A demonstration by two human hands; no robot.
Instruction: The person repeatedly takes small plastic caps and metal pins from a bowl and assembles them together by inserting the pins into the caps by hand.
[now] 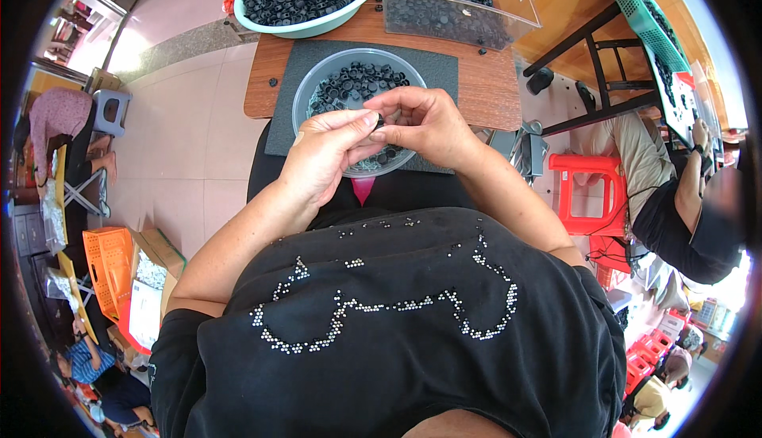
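Both my hands meet over a round translucent tub (300, 93) that holds many small black round parts (357, 81). Between my fingertips sits one small black round part (379, 121), mostly covered by the fingers. My left hand (324, 148) pinches it from the left, thumb on top. From the right, my right hand (429, 130) closes thumb and fingers on the same part. Pale stringy scraps show along the tub's inner wall. The tub rests on a dark grey mat (440, 81) at the table's near edge.
On the brown table (266, 65) stand a pale green basin (317, 29) and a clear plastic box (452, 21), both with black parts. A red stool (587, 188) and a seated person (675, 192) are at right. An orange crate (107, 267) stands at left.
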